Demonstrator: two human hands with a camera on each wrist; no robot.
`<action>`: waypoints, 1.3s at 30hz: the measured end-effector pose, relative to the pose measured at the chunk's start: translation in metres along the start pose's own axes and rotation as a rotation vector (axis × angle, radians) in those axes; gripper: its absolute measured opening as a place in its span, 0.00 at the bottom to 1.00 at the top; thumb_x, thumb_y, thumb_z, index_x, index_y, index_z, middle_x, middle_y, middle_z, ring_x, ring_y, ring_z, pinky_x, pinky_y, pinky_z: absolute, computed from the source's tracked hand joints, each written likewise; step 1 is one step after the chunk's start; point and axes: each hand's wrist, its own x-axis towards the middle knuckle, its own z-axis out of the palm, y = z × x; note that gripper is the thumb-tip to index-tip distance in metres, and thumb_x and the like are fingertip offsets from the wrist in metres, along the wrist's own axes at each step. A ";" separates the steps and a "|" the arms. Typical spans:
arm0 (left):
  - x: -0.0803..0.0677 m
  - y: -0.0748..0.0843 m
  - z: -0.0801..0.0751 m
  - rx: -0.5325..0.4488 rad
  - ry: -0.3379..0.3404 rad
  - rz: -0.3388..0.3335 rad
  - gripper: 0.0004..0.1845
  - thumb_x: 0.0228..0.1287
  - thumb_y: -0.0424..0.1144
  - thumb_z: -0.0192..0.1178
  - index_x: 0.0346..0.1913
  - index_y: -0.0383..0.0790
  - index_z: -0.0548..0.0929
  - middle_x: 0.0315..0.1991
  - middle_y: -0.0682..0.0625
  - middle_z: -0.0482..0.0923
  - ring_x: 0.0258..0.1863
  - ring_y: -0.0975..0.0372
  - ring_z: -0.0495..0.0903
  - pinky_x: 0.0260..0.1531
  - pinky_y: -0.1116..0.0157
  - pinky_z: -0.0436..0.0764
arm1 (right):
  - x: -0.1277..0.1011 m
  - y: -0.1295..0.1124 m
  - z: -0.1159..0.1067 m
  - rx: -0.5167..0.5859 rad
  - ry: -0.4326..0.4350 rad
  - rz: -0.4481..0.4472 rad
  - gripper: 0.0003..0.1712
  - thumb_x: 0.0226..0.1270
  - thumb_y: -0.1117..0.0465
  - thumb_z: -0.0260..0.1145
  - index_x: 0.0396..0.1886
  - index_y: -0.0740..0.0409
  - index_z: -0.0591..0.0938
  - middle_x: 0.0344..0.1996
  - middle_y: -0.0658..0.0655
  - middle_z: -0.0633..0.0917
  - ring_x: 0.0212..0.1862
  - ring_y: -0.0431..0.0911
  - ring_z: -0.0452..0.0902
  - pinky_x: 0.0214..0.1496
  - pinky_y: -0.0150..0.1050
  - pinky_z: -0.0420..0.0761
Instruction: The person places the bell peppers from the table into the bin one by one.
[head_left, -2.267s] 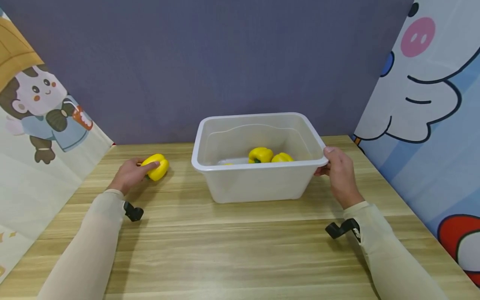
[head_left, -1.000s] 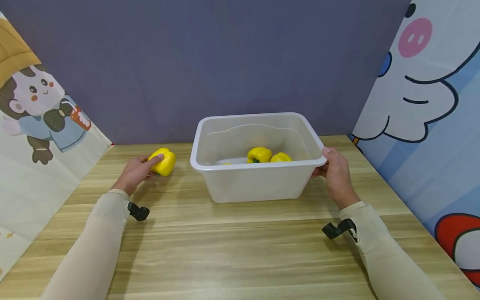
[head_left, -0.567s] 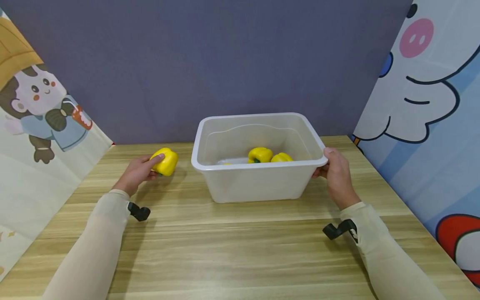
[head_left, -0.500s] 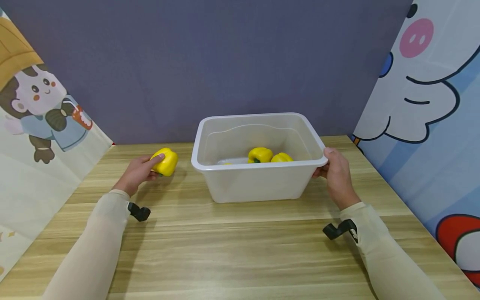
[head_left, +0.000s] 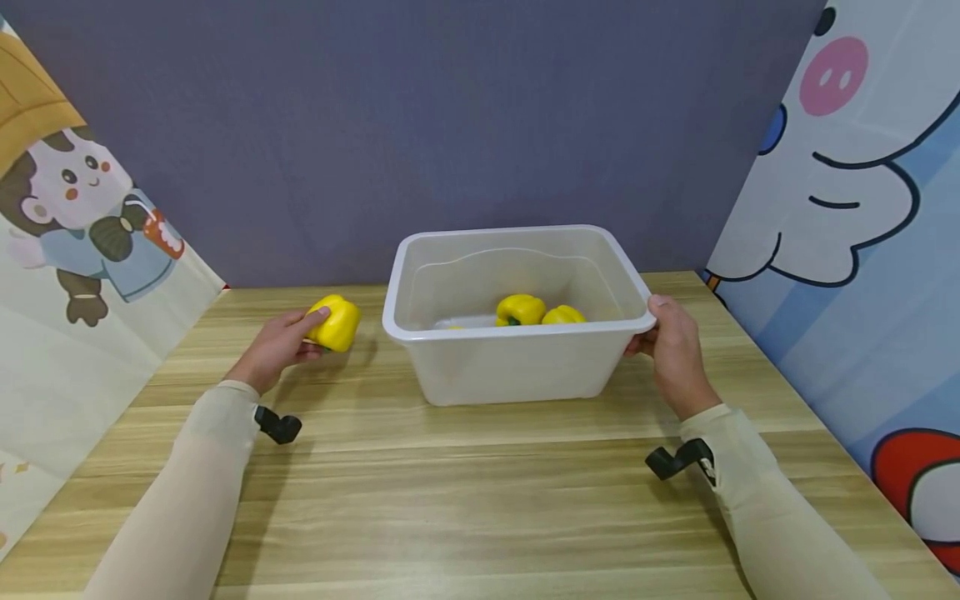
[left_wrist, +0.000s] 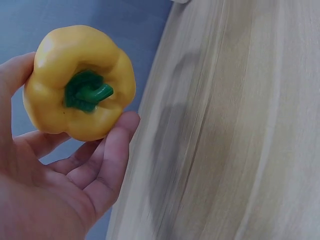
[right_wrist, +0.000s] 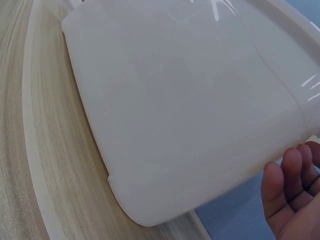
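A yellow bell pepper [head_left: 335, 323] is gripped in my left hand [head_left: 273, 348], left of the white plastic bin [head_left: 517, 367]. In the left wrist view its green stem [left_wrist: 92, 94] faces the camera, with thumb and fingers around the pepper [left_wrist: 80, 55] and a shadow below on the wood. My right hand [head_left: 678, 354] holds the bin's right rim, thumb on top and fingers beneath. The right wrist view shows curled fingers [right_wrist: 287, 187] by the bin's side wall [right_wrist: 175, 100]. Inside the bin lie two yellow peppers [head_left: 521, 310]; a yellow sliver shows behind the front rim, mostly hidden.
The bin stands on a wood-grain table [head_left: 465, 492], close to a grey-blue back panel [head_left: 450, 125]. Cartoon-printed panels rise at the left [head_left: 112, 250] and right [head_left: 847, 208]. A black wrist mount sits on each sleeve.
My left hand has moved right and slightly up with the pepper, bringing it nearer the bin and turning it a little. The right hand and the bin have hardly moved.
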 end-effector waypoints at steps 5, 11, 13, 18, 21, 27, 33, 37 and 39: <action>0.000 -0.001 0.000 -0.029 -0.010 0.005 0.46 0.71 0.66 0.52 0.72 0.27 0.63 0.49 0.46 0.74 0.37 0.64 0.82 0.49 0.63 0.83 | -0.001 0.000 0.000 0.010 0.003 0.002 0.18 0.81 0.54 0.45 0.38 0.64 0.73 0.21 0.51 0.81 0.21 0.44 0.76 0.26 0.37 0.81; 0.001 0.001 0.000 -0.060 -0.019 0.008 0.43 0.72 0.64 0.52 0.70 0.27 0.64 0.46 0.49 0.76 0.38 0.62 0.83 0.47 0.64 0.83 | -0.001 0.000 0.002 0.026 0.010 0.005 0.17 0.80 0.54 0.46 0.36 0.62 0.73 0.19 0.50 0.81 0.20 0.43 0.76 0.25 0.36 0.81; 0.001 0.002 0.000 -0.072 -0.022 0.008 0.43 0.72 0.63 0.52 0.70 0.27 0.65 0.46 0.49 0.76 0.39 0.61 0.83 0.47 0.64 0.83 | 0.000 0.001 0.002 0.032 0.011 0.004 0.17 0.80 0.54 0.46 0.36 0.62 0.73 0.19 0.50 0.80 0.20 0.43 0.76 0.25 0.36 0.80; 0.000 0.006 0.001 -0.099 -0.023 0.023 0.43 0.72 0.63 0.53 0.70 0.26 0.65 0.47 0.49 0.77 0.43 0.58 0.84 0.46 0.65 0.84 | 0.000 0.001 0.002 0.037 0.007 0.001 0.18 0.80 0.54 0.46 0.36 0.62 0.73 0.18 0.51 0.80 0.20 0.43 0.75 0.25 0.37 0.80; -0.001 0.008 0.003 -0.106 -0.024 0.033 0.42 0.72 0.63 0.53 0.69 0.26 0.65 0.48 0.48 0.77 0.43 0.58 0.84 0.46 0.65 0.84 | 0.000 0.002 0.001 0.040 0.004 0.001 0.18 0.80 0.54 0.46 0.35 0.62 0.73 0.18 0.51 0.80 0.20 0.43 0.75 0.25 0.37 0.80; -0.002 0.015 0.004 -0.081 -0.028 0.051 0.44 0.70 0.66 0.52 0.69 0.28 0.65 0.53 0.44 0.74 0.43 0.62 0.83 0.50 0.64 0.82 | -0.001 0.002 0.001 0.033 0.004 -0.003 0.18 0.81 0.54 0.45 0.37 0.63 0.74 0.18 0.50 0.80 0.20 0.43 0.75 0.25 0.36 0.80; -0.001 0.021 0.006 -0.076 -0.025 0.051 0.43 0.72 0.64 0.53 0.70 0.28 0.63 0.53 0.44 0.73 0.42 0.63 0.82 0.49 0.67 0.82 | 0.000 0.003 0.001 0.037 0.006 -0.005 0.18 0.81 0.53 0.46 0.37 0.61 0.74 0.19 0.50 0.80 0.20 0.42 0.75 0.25 0.36 0.81; 0.000 0.023 0.007 -0.068 -0.022 0.042 0.43 0.71 0.64 0.53 0.72 0.29 0.63 0.54 0.43 0.72 0.42 0.63 0.81 0.50 0.66 0.82 | 0.000 0.003 0.001 0.039 0.003 -0.007 0.17 0.81 0.54 0.46 0.38 0.61 0.74 0.19 0.50 0.80 0.20 0.42 0.75 0.25 0.36 0.81; 0.000 0.024 0.008 -0.067 -0.019 0.041 0.44 0.71 0.64 0.53 0.72 0.29 0.62 0.54 0.42 0.72 0.42 0.63 0.81 0.50 0.66 0.82 | 0.000 0.003 0.001 0.037 0.001 -0.008 0.18 0.81 0.54 0.45 0.38 0.61 0.74 0.19 0.50 0.80 0.20 0.42 0.75 0.25 0.36 0.81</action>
